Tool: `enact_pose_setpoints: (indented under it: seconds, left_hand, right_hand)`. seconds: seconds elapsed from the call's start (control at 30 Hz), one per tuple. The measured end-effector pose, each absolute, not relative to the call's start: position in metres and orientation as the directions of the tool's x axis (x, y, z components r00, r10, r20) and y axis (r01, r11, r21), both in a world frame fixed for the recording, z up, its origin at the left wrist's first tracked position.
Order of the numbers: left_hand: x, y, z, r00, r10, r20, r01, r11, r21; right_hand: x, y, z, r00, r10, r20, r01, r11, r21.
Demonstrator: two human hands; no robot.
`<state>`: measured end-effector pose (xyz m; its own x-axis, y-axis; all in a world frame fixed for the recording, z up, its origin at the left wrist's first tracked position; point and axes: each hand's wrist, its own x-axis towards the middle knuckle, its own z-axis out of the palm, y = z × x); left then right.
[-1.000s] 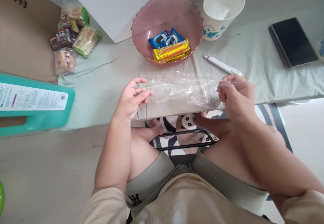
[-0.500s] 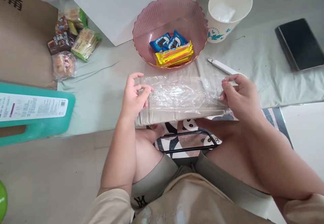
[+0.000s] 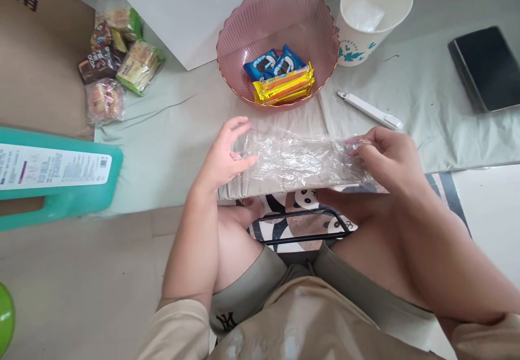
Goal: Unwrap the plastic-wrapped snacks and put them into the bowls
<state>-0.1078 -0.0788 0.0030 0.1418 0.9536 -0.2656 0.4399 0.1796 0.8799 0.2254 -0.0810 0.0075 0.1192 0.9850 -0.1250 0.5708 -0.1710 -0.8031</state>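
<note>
left hand (image 3: 225, 156) and right hand (image 3: 385, 156) each pinch an end of crinkled clear plastic film (image 3: 296, 159), near a ribbed pink bowl (image 3: 244, 29) holding glossy blue and yellow wrappers.

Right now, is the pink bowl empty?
No, the pink bowl holds two blue snack packets and yellow ones.

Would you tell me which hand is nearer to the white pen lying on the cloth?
Right. The right hand sits just below the white pen; the left hand is far across the plastic wrap.
</note>
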Motion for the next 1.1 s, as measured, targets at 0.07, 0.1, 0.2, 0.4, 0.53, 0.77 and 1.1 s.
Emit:
enact_pose_setpoints:
  seconds: [0.07, 0.1, 0.2, 0.4, 0.53, 0.77, 1.1]
  left_hand:
    - [-0.108, -0.077, 0.002, 0.133, 0.954, -0.268, 0.434, 0.187, 0.882]
    - [-0.108, -0.076, 0.001, 0.125, 0.955, -0.269, 0.429, 0.193, 0.883]
    - [-0.106, -0.073, 0.000, 0.098, 0.960, -0.263, 0.409, 0.202, 0.890]
    - [-0.105, -0.069, -0.002, 0.062, 0.966, -0.250, 0.408, 0.204, 0.890]
    - [-0.105, -0.067, -0.006, 0.008, 0.976, -0.219, 0.390, 0.198, 0.899]
    - [-0.103, -0.063, -0.010, -0.267, 0.949, -0.171, 0.238, 0.236, 0.942]
    - [-0.104, -0.059, -0.016, -0.197, 0.977, -0.083, 0.316, 0.143, 0.938]
  right_hand:
    - [0.225, -0.080, 0.010, 0.151, 0.969, -0.194, 0.577, -0.246, -0.779]
    - [0.224, -0.080, 0.012, 0.168, 0.958, -0.233, 0.578, -0.287, -0.764]
    - [0.223, -0.079, 0.016, 0.156, 0.958, -0.242, 0.601, -0.286, -0.746]
    - [0.223, -0.079, 0.017, 0.143, 0.966, -0.216, 0.655, -0.256, -0.711]
    - [0.221, -0.076, 0.016, 0.216, 0.959, -0.182, 0.717, -0.282, -0.637]
    - [0.223, -0.079, 0.009, 0.202, 0.978, -0.041, 0.743, -0.180, -0.645]
    - [0.220, -0.081, 0.002, 0.204, 0.965, 0.168, 0.718, -0.031, -0.695]
